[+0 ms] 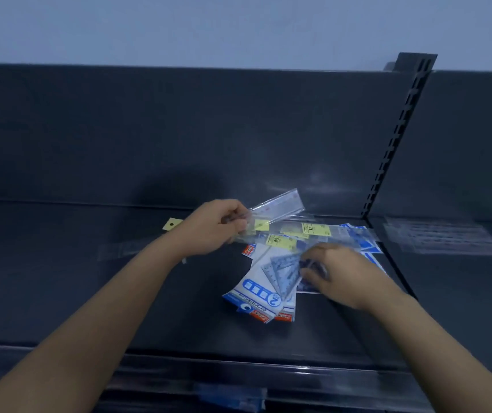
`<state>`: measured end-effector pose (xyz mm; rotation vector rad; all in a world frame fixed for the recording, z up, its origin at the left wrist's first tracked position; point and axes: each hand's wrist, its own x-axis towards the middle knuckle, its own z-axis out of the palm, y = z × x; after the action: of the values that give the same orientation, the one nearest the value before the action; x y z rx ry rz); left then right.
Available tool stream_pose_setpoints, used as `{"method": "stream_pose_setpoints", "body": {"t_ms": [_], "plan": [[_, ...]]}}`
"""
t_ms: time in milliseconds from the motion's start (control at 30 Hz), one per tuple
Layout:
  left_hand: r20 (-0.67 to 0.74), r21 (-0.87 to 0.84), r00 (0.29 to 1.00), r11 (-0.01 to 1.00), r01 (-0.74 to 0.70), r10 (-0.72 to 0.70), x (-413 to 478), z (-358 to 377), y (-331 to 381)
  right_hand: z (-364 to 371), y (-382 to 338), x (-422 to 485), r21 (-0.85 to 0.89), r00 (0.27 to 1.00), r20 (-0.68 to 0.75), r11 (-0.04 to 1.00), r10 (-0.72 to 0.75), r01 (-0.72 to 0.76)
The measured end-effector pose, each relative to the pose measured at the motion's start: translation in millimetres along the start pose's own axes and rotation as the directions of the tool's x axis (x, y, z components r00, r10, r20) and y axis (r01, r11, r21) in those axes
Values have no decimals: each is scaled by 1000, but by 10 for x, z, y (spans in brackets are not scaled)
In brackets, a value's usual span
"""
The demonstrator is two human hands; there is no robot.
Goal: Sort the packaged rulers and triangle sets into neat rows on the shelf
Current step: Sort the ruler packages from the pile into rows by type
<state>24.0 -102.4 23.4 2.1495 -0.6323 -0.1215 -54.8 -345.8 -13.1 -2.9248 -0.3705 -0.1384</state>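
Your two bare arms reach over a dark shelf (pixel 60 293) toward a loose heap of stationery packs lying near its right edge, just beside the slotted upright (pixel 399 138) that divides this shelf from the next. Your left hand (pixel 212 228) is raised a little above the back of the heap, with fingers and thumb curled around one end of a packaged ruler (pixel 280 202). The ruler is in a clear sleeve and slants up and to the right, off the shelf surface, in front of the dark back panel (pixel 149 129). Your right hand (pixel 337 272) is low on the heap, fingers bent down onto the far end of a triangle set (pixel 264 289), a clear pack with grey-blue triangles and a blue and white header card that points toward the front edge. Motion blur hides whether that hand grips the pack or only presses on it. A second similar pack shows just under the first, slightly fanned out. Behind them lie clear sleeves with yellow labels (pixel 316 228), and more blue packs (pixel 361 236) sit close to the upright. Toward the left back of the shelf there is a small yellow tag (pixel 171 225), and a clear sleeve (pixel 119 251) lies flat near your left forearm. On the neighbouring shelf to the right, clear packs (pixel 444 238) lie flat. Below the front edge, a blurred blue pack (pixel 233 397) is partly visible.
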Motion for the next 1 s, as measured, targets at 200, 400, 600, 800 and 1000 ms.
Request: {"method": "stream_pose_setpoints", "body": {"t_ms": [200, 400, 600, 800, 1000], "plan": [[30, -4, 1000, 1000, 10, -10, 20, -159, -70, 18, -23, 230, 115, 983, 113, 985, -142, 129], [35, -16, 999, 1000, -21, 22, 100, -264, -106, 93, -246, 568, 90, 948, 240, 977, -208, 192], [52, -43, 998, 998, -43, 46, 116, -358, -187, 129, -283, 606, -35, 967, 229, 992, -113, 124], [84, -41, 996, 998, -38, 41, 166, -423, -303, 38, -339, 642, -9, 939, 342, 1000, -25, 30], [154, -123, 985, 991, -62, 81, 252, -331, -401, 113, -570, 686, -82, 927, 375, 996, -10, 43]]}}
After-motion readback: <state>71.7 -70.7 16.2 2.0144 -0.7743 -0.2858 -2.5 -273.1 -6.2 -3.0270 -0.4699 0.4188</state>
